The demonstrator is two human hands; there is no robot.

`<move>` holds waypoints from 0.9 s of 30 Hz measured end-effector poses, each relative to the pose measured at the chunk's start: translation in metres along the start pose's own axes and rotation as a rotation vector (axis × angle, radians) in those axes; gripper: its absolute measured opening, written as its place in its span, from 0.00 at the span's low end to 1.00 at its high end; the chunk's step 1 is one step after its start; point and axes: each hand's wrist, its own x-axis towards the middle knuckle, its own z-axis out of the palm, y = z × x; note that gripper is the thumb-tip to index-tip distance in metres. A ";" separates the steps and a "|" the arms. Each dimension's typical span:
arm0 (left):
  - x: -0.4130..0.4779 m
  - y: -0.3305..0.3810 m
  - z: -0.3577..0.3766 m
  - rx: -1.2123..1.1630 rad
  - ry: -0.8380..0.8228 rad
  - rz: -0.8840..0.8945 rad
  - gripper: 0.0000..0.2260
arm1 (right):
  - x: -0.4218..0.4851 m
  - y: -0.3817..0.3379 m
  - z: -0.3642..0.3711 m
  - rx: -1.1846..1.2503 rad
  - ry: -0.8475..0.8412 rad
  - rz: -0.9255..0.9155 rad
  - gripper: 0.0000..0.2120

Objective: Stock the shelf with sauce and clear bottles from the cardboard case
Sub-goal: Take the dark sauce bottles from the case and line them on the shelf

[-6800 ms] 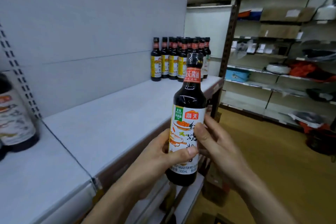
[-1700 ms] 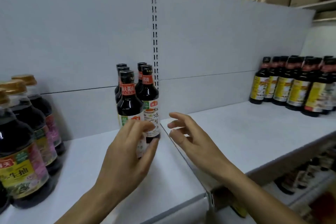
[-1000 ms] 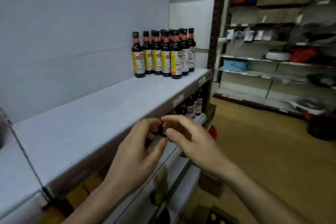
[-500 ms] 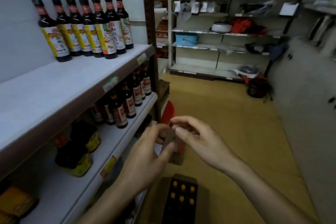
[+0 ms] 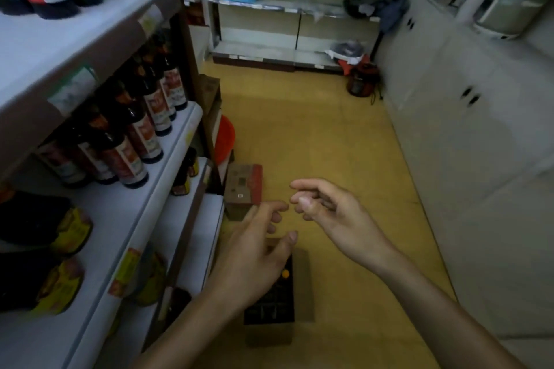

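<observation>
left hand (image 5: 254,255): empty, fingers loosely spread, held over the cardboard case (image 5: 301,287)
right hand (image 5: 335,219): empty, fingers half curled, just beside left hand, above floor (image 5: 314,135)
cardboard case: open on floor, dark bottle tops inside, one orange cap (image 5: 285,273) showing; partly hidden by left hand
shelf (image 5: 126,207): left side, several tiers w/ dark sauce bottles (image 5: 132,141), blurry
small box (image 5: 243,186): on floor by shelf foot, beyond case
</observation>
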 end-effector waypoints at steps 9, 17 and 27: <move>0.008 -0.069 0.024 -0.051 -0.116 -0.080 0.16 | 0.011 0.066 0.044 0.018 0.061 0.132 0.19; 0.020 -0.159 0.090 -0.070 -0.120 -0.172 0.17 | 0.030 0.171 0.078 0.041 0.041 0.174 0.14; 0.034 -0.315 0.221 -0.056 -0.147 -0.201 0.17 | 0.049 0.371 0.140 0.043 0.007 0.187 0.10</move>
